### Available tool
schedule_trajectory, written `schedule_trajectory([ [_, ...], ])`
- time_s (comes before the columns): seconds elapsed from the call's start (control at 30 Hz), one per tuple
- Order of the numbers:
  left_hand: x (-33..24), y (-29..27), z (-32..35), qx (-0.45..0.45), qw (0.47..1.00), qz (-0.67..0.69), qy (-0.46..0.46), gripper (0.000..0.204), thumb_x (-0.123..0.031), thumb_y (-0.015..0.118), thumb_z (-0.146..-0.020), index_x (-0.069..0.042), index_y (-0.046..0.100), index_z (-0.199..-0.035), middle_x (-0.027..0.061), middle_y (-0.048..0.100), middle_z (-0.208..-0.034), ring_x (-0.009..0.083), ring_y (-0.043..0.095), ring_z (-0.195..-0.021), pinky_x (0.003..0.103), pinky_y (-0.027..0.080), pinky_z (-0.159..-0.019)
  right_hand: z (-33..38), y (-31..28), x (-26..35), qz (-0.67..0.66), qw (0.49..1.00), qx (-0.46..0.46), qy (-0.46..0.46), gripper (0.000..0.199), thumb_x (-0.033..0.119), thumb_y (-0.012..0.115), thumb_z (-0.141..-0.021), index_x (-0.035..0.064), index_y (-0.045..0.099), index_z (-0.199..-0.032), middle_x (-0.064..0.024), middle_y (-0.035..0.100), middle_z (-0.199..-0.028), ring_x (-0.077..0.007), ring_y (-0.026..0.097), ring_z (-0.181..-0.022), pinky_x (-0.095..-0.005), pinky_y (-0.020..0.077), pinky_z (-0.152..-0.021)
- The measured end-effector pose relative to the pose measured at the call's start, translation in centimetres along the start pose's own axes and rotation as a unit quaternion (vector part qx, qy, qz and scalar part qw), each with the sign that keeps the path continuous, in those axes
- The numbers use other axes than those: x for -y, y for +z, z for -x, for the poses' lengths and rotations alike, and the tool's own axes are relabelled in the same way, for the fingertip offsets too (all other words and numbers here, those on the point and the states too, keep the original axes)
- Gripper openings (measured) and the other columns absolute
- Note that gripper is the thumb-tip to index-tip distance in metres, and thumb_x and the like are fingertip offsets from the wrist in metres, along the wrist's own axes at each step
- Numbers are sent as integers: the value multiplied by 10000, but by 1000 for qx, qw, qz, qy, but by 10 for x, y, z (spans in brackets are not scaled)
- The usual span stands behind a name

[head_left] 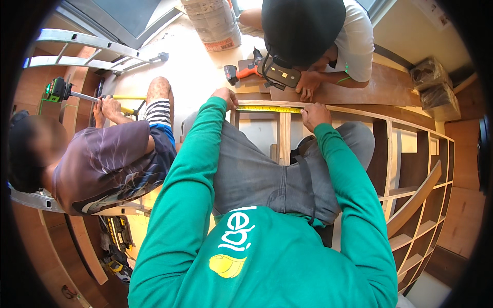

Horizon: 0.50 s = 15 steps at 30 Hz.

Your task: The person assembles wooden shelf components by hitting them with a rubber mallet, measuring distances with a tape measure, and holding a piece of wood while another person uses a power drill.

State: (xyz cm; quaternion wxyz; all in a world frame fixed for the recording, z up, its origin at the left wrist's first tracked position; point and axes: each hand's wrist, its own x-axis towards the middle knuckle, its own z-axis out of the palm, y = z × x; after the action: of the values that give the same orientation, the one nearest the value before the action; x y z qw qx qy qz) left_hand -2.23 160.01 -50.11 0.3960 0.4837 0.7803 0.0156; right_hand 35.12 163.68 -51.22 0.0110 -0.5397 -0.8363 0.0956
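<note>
Tape measure (269, 109) across open shelf frame (390, 154)

You get bright, even daylight from the top of the view, washing the pale floor (192, 66) near white with mild glare. Shadows stay soft and short. The centre is sharp; straight shelf edges (411, 205) bow toward the rim, and black vignette fills your corners. One face is blurred.
</note>
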Motion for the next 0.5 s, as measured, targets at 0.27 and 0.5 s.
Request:
schedule_trajectory([
  [0.27, 3, 1, -4, -1, 996, -67, 65, 214, -103, 868, -721, -163, 833, -924, 83, 782, -913, 227, 745, -903, 377, 599, -849, 0, 1, 3, 28, 999, -27, 5, 321, 365, 615, -970, 99, 789, -1016, -204, 700, -1056, -399, 648, -1064, -535, 518, -934],
  [0.5, 6, 4, -6, -21, 996, -42, 71, 161, -82, 835, -738, -120, 819, -894, 69, 746, -778, 179, 695, -652, 352, 604, -582, -3, -1, 5, 23, 1000, -13, 6, 327, 368, 620, -970, 95, 786, -1043, -204, 692, -1083, -396, 640, -1078, -527, 513, -945],
])
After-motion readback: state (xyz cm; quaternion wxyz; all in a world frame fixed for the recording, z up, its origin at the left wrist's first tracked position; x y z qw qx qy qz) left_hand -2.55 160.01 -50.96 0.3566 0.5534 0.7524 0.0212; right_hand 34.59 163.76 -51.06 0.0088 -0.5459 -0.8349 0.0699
